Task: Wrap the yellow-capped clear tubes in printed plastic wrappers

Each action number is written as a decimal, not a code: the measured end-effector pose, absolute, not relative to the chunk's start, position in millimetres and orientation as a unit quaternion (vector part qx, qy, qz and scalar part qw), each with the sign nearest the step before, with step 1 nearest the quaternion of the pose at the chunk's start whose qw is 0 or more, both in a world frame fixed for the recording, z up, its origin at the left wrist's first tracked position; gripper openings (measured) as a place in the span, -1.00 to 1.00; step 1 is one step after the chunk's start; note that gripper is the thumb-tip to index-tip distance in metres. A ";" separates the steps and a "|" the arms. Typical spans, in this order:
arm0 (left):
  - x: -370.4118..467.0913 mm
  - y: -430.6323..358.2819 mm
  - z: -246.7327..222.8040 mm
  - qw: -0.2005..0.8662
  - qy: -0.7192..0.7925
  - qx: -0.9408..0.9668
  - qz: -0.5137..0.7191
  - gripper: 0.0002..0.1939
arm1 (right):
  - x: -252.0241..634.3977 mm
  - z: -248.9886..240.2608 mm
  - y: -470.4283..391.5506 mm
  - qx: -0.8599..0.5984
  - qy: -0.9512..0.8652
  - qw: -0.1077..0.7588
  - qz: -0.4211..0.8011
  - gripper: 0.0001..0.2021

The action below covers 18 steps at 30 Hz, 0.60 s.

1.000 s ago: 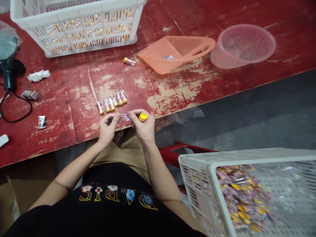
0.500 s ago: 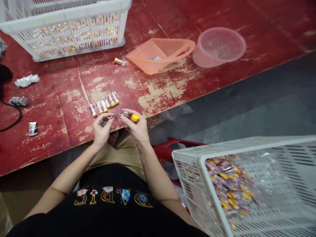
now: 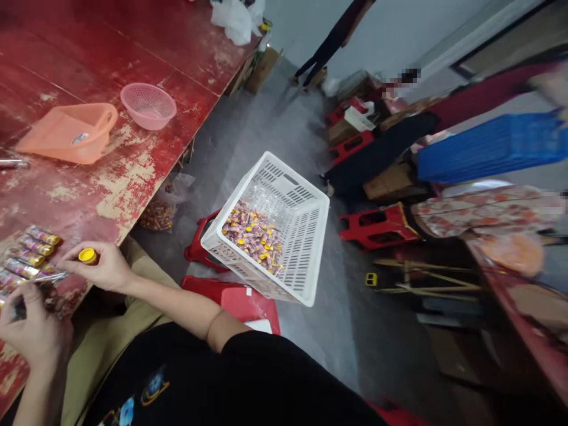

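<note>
My right hand is curled at the table's edge around a small tube with a yellow cap. My left hand, lower left, is closed with thumb and finger together. A small dark thing shows inside it, too hidden to name. Between both hands' fingertips lies a shiny clear-wrapped piece, blurred. Just beyond the hands, several clear candy tubes with yellow caps lie side by side on the worn red table.
On the table stand an orange scoop and a pink basket. To my right a white crate holds many yellow-capped tubes, beside red stools. A filled plastic bag lies below the table's edge. People stand farther right.
My view has swung right, bringing the whole crate, floor and other people into sight. The white crate at the back of the table has left view. Both hands still work close together.
</note>
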<state>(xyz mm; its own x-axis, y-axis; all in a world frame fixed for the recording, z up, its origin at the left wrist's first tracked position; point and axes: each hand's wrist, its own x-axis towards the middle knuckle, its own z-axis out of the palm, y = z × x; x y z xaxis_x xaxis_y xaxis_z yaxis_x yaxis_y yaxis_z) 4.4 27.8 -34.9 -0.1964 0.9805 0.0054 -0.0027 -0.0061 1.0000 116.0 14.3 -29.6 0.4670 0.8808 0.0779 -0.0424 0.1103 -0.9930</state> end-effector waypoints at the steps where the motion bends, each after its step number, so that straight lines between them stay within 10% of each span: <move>1: 5.5 25.9 -32.0 0.458 0.547 0.434 0.550 -0.74 | 115.5 -28.7 12.5 -0.563 -0.369 0.648 0.356 -0.30; 7: 2.6 24.1 -32.9 0.464 0.536 0.422 0.565 -0.90 | 118.5 -28.8 15.1 -0.581 -0.316 0.655 0.367 -0.58; 18: 5.4 17.7 -23.6 0.627 0.521 0.266 0.514 -0.47 | 150.0 -10.5 -25.8 -0.566 -0.359 0.659 0.342 -0.56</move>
<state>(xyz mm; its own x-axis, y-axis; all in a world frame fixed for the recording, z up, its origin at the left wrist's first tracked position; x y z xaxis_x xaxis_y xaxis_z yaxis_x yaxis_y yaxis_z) 5.4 17.7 -23.6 -0.0719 0.9222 -0.3800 -0.3665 0.3299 0.8700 150.0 -25.8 -10.5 0.5093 0.8563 0.0860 -0.0446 0.1261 -0.9910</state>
